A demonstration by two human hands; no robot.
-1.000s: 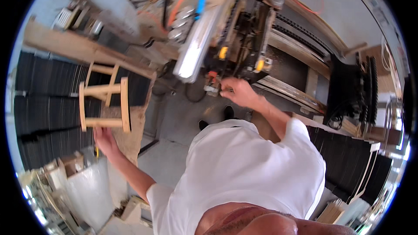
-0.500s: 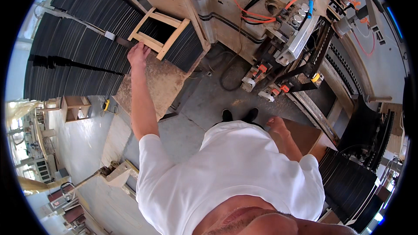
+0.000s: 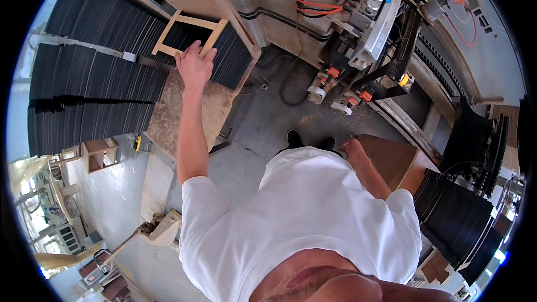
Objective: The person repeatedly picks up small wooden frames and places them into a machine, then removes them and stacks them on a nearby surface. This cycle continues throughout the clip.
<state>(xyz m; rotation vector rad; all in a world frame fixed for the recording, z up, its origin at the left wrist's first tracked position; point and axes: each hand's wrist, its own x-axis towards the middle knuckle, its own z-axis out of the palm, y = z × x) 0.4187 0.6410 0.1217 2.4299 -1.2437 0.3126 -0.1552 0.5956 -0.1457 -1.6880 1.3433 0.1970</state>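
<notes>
My left hand [image 3: 196, 67] reaches out to the far left and grips the near rail of a small pale wooden frame [image 3: 215, 34], fingers over the rail and thumb toward its right corner. The rectangular frame lies on a stack of thin black strips [image 3: 230, 59], with black showing through its opening. Low beside my body, my right hand [image 3: 353, 149] has its fingers curled in, with nothing visible in them. It is next to a brown box-like board [image 3: 386, 154].
Long stacks of black strips [image 3: 100, 72] fill the left, by a worn board surface [image 3: 210, 103]. Ahead stands a machine [image 3: 369, 39] with orange hoses and metal clamps. More black strips [image 3: 456, 218] lie at the right. A wooden cabinet [image 3: 100, 154] stands on the floor at left.
My left hand has shifted from the frame's left corner rightward along its near rail. The view has turned slightly; my right hand stays low beside my body.
</notes>
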